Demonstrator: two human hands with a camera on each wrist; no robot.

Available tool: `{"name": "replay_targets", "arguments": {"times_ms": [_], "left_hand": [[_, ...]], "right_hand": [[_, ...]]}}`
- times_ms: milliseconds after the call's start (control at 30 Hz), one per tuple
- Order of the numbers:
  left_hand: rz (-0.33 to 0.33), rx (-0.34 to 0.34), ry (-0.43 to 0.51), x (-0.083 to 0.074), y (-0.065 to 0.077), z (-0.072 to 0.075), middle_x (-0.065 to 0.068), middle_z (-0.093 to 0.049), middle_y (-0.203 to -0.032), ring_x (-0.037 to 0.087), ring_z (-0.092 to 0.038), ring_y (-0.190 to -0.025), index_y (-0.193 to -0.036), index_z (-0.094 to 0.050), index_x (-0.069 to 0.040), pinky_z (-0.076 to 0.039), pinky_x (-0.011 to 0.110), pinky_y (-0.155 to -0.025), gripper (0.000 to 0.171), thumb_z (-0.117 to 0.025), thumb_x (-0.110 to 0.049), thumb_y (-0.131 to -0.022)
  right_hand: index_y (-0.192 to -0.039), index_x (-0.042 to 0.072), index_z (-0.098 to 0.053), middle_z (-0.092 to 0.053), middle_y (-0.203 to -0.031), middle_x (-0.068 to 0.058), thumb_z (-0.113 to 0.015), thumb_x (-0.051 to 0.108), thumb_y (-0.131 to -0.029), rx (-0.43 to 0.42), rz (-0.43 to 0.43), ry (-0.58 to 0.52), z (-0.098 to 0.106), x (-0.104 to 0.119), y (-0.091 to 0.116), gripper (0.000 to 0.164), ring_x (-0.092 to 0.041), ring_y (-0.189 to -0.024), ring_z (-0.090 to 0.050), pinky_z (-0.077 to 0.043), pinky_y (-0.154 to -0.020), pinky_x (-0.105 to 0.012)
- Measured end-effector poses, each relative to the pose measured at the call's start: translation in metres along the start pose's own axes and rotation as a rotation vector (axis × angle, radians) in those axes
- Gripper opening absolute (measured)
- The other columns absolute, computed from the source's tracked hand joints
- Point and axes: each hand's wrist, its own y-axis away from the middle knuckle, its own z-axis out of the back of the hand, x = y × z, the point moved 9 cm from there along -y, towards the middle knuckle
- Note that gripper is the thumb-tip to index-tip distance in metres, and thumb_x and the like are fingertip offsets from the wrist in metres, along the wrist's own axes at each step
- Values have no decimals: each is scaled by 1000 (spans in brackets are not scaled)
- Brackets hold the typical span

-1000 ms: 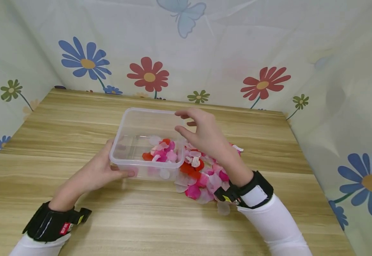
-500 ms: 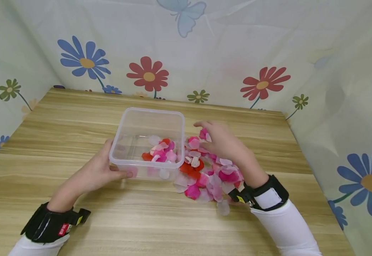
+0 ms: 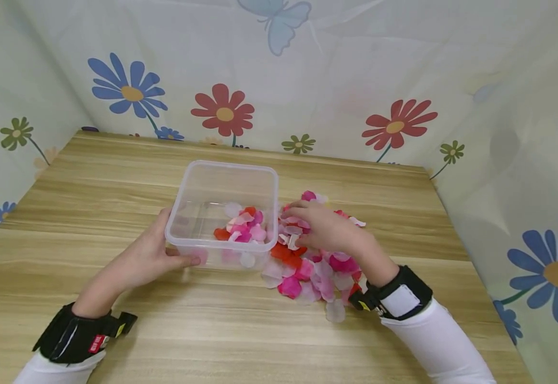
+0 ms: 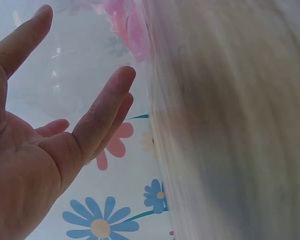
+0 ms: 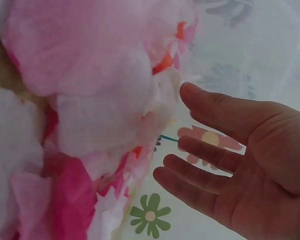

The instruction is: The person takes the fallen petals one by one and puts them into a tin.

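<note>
A clear plastic container (image 3: 221, 245) without a lid stands on the table, with red, pink and white petals (image 3: 240, 229) in its right part. My left hand (image 3: 140, 250) holds it at the near left corner, thumb along the front wall and the other fingers behind the left wall. Through the clear wall, pink petals (image 4: 127, 30) show in the left wrist view. Right of the container lies a loose petal pile (image 3: 303, 272). My right hand (image 3: 329, 226) is low over its far part, fingers pointing toward the container. The right wrist view shows that hand (image 5: 240, 150) with fingers spread beside the petals.
The wood-grain table (image 3: 202, 330) reaches back to a flowered curtain (image 3: 327, 96), which also closes off both sides. A few petals (image 3: 315, 197) lie at the pile's far edge, and a pale one (image 3: 335, 310) lies at its near edge.
My right hand has moved from above the container's right rim out to the right, then down to the petal pile. My left hand and the container have stayed in place.
</note>
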Motion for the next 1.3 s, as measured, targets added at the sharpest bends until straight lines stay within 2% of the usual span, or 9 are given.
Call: {"name": "replay_targets", "arguments": {"times_ms": [167, 433, 667, 733, 833, 967, 1167, 1300], "left_hand": [[-9, 3, -4, 0, 0, 0, 22, -48, -140, 43, -55, -120, -160, -18, -13, -57, 55, -88, 109, -91, -13, -79], [-11, 7, -1, 0, -1, 0, 21, -48, -141, 42, -56, -120, -160, -19, -16, -57, 55, -88, 108, -91, -13, -80], [-10, 5, -12, 0, 0, -1, 21, -48, -141, 43, -55, -120, -160, -18, -16, -57, 56, -88, 109, -91, -14, -79], [-8, 6, -14, 0, -1, -1, 21, -48, -140, 43, -55, -120, -160, -18, -15, -57, 56, -88, 108, -91, -13, -79], [-6, 8, -13, -1, -1, -1, 22, -49, -140, 43, -56, -119, -160, -18, -15, -57, 56, -88, 109, -91, -12, -80], [-2, 10, -9, 0, 0, -1, 22, -49, -140, 43, -56, -119, -160, -18, -15, -57, 55, -88, 108, -91, -12, -80], [-5, 11, -2, 0, 0, -1, 22, -48, -140, 43, -56, -120, -160, -18, -16, -57, 55, -88, 108, -91, -13, -80], [-4, 12, 4, 0, 0, -1, 22, -48, -140, 43, -56, -119, -160, -19, -16, -58, 55, -86, 108, -91, -12, -79]], "right_hand": [[-139, 10, -64, -52, -147, -10, -81, 11, -90, 2, 25, 30, -10, 1, -6, 53, -29, -130, -52, -56, -95, -38], [-135, 12, -66, -61, -134, -7, -80, 12, -90, -43, 92, 89, -18, 3, -10, 48, -24, -119, -56, -55, -94, -37], [-135, 12, -66, -64, -118, -5, -79, 11, -91, -62, 105, 97, -23, 3, -11, 46, -20, -97, -57, -54, -79, -29], [-131, 11, -67, -64, -114, -5, -78, 10, -92, -61, 112, 104, -24, 3, -11, 41, -19, -95, -57, -54, -77, -29], [-118, 10, -70, -63, -104, -4, -77, 7, -91, -59, 130, 114, -27, 4, -12, 28, -19, -92, -56, -52, -77, -29], [-108, 12, -70, -61, -97, -2, -77, 4, -91, -68, 133, 119, -28, 3, -13, 20, -19, -88, -55, -51, -74, -29], [-117, 16, -74, -65, -92, 2, -74, 3, -92, -94, 109, 73, -25, -1, -13, 28, -16, -82, -57, -51, -67, -28], [-121, 14, -75, -69, -96, 4, -73, 2, -92, -105, 96, 67, -24, -1, -12, 31, -15, -83, -59, -52, -69, -26]]}}
